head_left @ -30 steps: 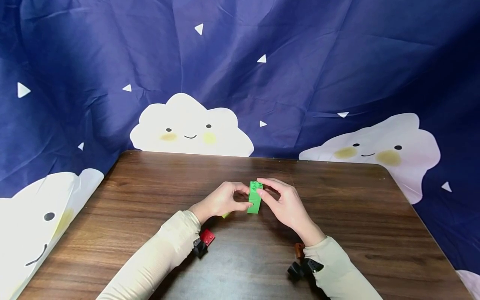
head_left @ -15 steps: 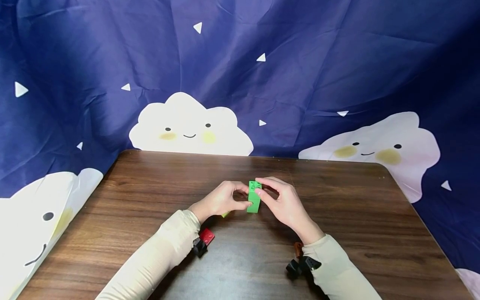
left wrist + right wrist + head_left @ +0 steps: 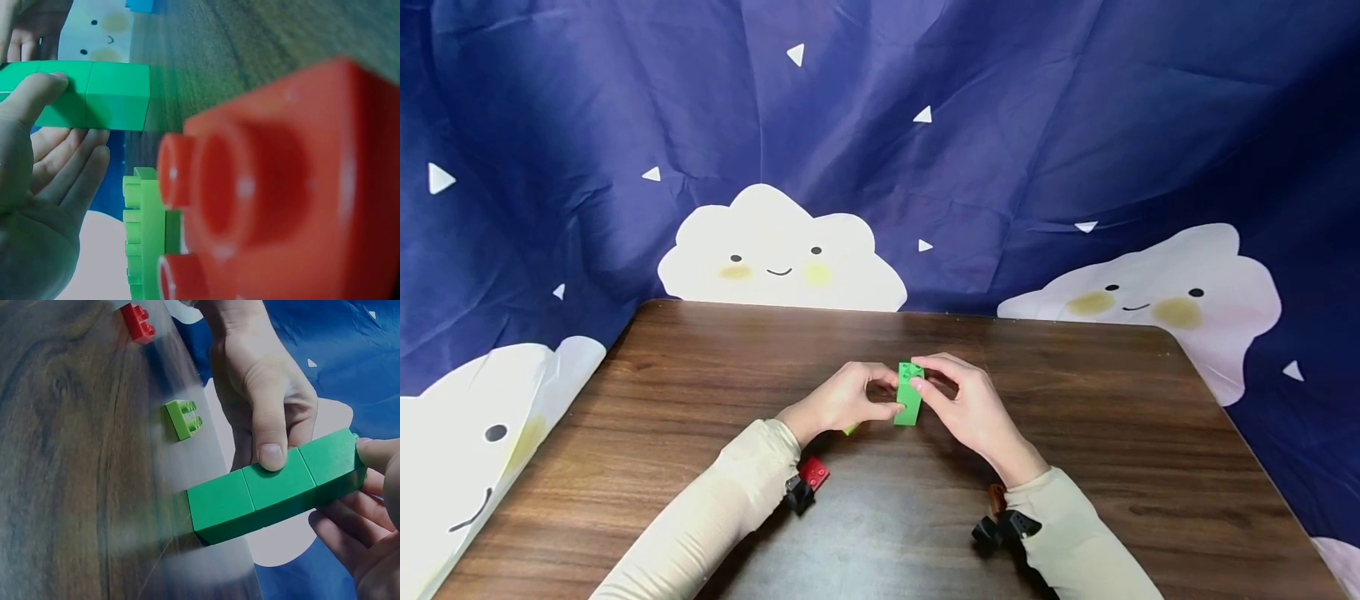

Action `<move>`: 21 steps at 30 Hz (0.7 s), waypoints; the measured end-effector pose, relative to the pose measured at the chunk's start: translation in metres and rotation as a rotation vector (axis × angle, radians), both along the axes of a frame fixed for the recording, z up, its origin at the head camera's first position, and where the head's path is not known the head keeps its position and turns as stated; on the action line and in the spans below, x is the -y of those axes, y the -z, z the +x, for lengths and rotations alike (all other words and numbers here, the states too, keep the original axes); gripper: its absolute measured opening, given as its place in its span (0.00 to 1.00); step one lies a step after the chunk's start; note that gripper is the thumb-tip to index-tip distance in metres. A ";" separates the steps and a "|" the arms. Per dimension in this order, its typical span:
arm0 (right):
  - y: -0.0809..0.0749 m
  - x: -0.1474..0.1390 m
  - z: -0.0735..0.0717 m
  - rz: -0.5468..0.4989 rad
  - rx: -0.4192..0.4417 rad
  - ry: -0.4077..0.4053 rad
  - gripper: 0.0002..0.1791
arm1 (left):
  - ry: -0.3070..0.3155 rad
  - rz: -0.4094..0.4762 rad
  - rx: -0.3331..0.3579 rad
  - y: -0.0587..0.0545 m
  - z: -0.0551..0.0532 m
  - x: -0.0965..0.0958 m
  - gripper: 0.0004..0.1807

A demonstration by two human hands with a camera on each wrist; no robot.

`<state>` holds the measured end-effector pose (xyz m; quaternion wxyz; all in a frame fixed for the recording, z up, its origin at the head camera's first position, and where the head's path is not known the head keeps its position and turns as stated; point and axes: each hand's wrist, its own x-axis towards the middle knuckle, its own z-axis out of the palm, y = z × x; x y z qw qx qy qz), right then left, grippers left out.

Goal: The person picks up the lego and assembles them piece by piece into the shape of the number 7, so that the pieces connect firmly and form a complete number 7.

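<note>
A green stack of three toy building bricks (image 3: 907,406) stands upright near the table's middle in the head view. My left hand (image 3: 848,397) grips it from the left, and its thumb presses on the middle brick in the right wrist view. From the right, my right hand (image 3: 972,408) pinches the top brick (image 3: 331,456) between thumb and fingers. A few studs show on the stack's top, partly covered by the right fingertips. The stack's lower end (image 3: 119,97) is free of fingers in the left wrist view.
On the wooden table (image 3: 865,533), a lime brick (image 3: 181,419) lies by the left hand and a red brick (image 3: 815,473) by the left wrist. An orange-brown brick (image 3: 997,498) is beside the right wrist. A blue brick (image 3: 140,5) shows at the left wrist view's top edge.
</note>
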<state>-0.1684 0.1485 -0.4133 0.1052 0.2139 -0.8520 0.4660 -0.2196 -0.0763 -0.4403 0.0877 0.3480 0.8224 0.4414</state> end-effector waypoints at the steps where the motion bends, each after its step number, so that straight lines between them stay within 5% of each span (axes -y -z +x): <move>1: 0.000 0.000 0.000 0.005 -0.005 -0.003 0.18 | 0.004 0.000 -0.004 0.000 0.000 0.000 0.13; 7: -0.002 -0.002 -0.002 0.022 0.000 -0.014 0.17 | 0.023 -0.028 -0.034 -0.004 -0.001 0.000 0.12; 14: 0.000 -0.001 -0.002 -0.069 0.108 -0.039 0.17 | 0.019 -0.045 -0.032 -0.001 -0.002 0.000 0.12; 21: 0.002 -0.001 -0.003 -0.040 0.053 -0.037 0.17 | 0.019 -0.029 -0.038 -0.001 -0.002 0.000 0.12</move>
